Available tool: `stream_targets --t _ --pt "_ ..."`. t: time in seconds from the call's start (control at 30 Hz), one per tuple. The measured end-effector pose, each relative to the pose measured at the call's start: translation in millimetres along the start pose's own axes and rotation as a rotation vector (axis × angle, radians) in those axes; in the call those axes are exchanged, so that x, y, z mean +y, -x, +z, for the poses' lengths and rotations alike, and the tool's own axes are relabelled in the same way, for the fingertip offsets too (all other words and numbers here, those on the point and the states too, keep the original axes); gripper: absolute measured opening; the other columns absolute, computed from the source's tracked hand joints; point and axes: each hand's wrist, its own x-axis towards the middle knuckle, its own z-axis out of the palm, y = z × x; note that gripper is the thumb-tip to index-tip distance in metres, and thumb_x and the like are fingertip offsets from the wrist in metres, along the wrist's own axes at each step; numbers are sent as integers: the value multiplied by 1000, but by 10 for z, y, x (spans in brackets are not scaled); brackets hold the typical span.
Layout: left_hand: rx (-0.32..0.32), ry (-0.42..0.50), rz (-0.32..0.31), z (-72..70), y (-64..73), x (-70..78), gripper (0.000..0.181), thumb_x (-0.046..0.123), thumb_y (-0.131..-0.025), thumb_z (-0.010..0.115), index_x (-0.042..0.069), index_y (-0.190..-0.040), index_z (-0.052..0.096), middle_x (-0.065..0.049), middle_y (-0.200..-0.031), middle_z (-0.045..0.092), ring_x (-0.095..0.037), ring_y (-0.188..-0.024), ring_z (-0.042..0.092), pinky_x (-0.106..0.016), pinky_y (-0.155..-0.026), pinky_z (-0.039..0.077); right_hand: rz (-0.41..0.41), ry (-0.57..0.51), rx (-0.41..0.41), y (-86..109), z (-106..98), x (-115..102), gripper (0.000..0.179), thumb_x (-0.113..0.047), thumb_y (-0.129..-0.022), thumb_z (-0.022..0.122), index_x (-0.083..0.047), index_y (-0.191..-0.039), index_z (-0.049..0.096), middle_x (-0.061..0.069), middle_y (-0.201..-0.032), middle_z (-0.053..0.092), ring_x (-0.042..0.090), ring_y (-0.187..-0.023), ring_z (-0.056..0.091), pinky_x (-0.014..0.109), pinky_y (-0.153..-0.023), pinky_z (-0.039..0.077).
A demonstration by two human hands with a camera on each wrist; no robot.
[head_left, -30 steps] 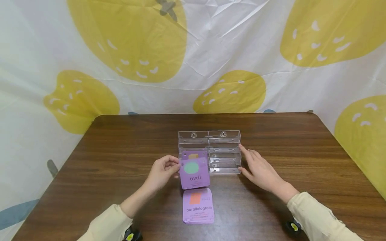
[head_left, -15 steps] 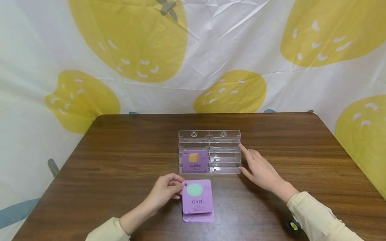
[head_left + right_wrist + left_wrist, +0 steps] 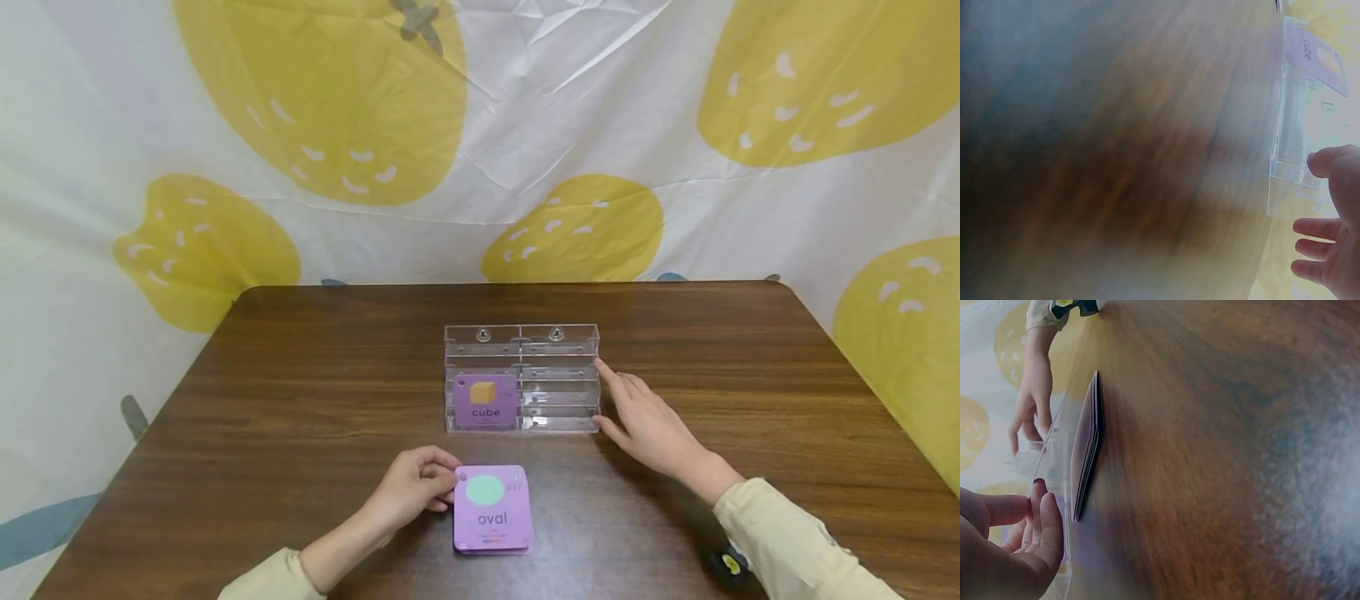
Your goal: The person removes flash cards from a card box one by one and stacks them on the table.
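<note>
My left hand (image 3: 415,486) pinches a purple flash card marked "oval" (image 3: 492,518) by its upper left corner. In the left wrist view the card is a thin edge-on line, apart from and above a small stack of cards (image 3: 1087,447) on the table. Behind it stands a clear plastic tiered card holder (image 3: 558,375) with two columns of pockets. A purple "cube" card (image 3: 485,402) sits in its lower left pocket. My right hand (image 3: 652,421) has its fingers extended, with fingertips right at the holder's right side.
The brown wooden table (image 3: 300,392) spreads around the holder and cards. A white cloth with yellow fruit shapes (image 3: 577,229) hangs behind its far edge. A black device (image 3: 729,564) sits under the right sleeve.
My left hand has drawn the "oval" card back from the front of the holder to over the stack, covering the "parallelogram" card. The "cube" card is now fully visible. My right hand stays put.
</note>
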Motion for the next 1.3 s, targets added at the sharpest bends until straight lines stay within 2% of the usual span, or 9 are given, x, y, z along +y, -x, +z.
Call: stream_targets --t 0.17,0.37,0.83,1.3 --pt "0 -2 0 -2 -12 -23 20 -2 -84 55 -13 -100 54 -9 -78 64 -11 -63 59 -27 -57 52 -1 0 1 0 5 2 74 -21 -83 64 5 -139 23 24 -121 50 34 -108 47 46 -89 42" --pt "-9 -13 -5 -1 -33 -53 18 -2 -83 55 -12 -98 55 -5 -75 63 -10 -62 59 -23 -55 51 -5 -3 6 2 6 0 74 -21 -83 64 5 -139 23 24 -121 50 34 -108 48 46 -89 42" --pt "0 -90 -3 20 -48 -97 18 -1 -83 57 -11 -97 57 -6 -75 63 -10 -60 58 -24 -51 50 7 -5 3 5 7 -5 75 -21 -83 64 3 -139 21 24 -119 51 34 -108 48 46 -89 43" --pt "19 -89 3 27 -55 -103 17 -1 -83 56 -11 -97 57 -7 -75 64 -11 -60 60 -24 -52 51 -2 -12 17 2 -1 -7 74 -21 -82 65 4 -138 24 24 -117 52 34 -107 49 45 -89 42"
